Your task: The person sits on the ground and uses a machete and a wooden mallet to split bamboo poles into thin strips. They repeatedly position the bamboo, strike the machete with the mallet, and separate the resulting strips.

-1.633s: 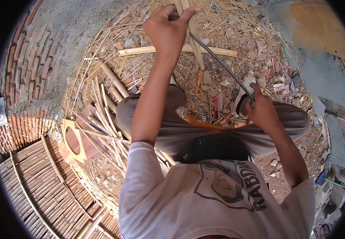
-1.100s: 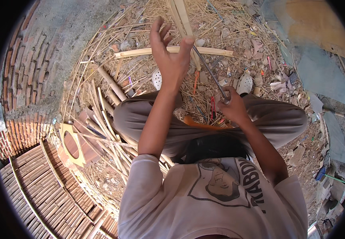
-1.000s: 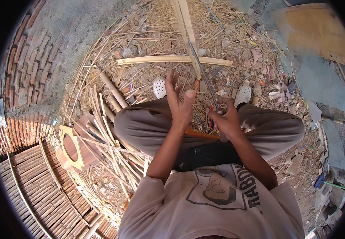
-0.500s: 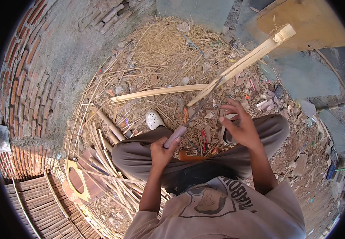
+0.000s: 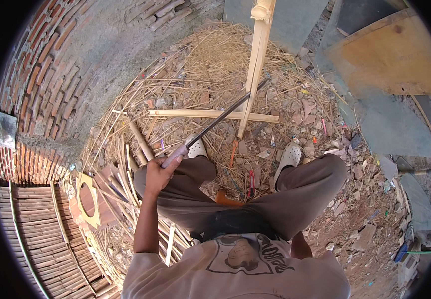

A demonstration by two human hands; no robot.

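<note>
- Head view, only one.
- Left hand (image 5: 161,175): grip closed round the purple-grey handle of a long dark-bladed knife (image 5: 218,120), thumb along the handle, above the left knee.
- Right hand: out of view, only a bit of right forearm (image 5: 300,246) beside the shirt; cannot tell how open that grip is or what it has.
- Knife blade slants away and to the right, crossing the pale split bamboo piece (image 5: 256,55); tip shows past its right side. Cannot tell if blade touches it.
- Split bamboo: long, rough knobby top end, narrow end pointing down between the feet, toward the far edge of the littered ground (image 5: 342,254).
- Pale bamboo strip (image 5: 200,114) lies crosswise beyond the shoes.
- White perforated shoes, left (image 5: 197,147) and right (image 5: 290,155), knees spread wide.
- Between the legs: curved orange item (image 5: 228,198), small red-and-black item (image 5: 251,182).
- Left edge of ground: stick pile (image 5: 170,241) by left thigh, yellow cutout panel (image 5: 95,222) with round hole, slatted bamboo mat (image 5: 31,239), brick wall (image 5: 61,74).
- Right edge of ground: grey-green sheets (image 5: 397,124); tan sheet (image 5: 394,55) at far right corner.
</note>
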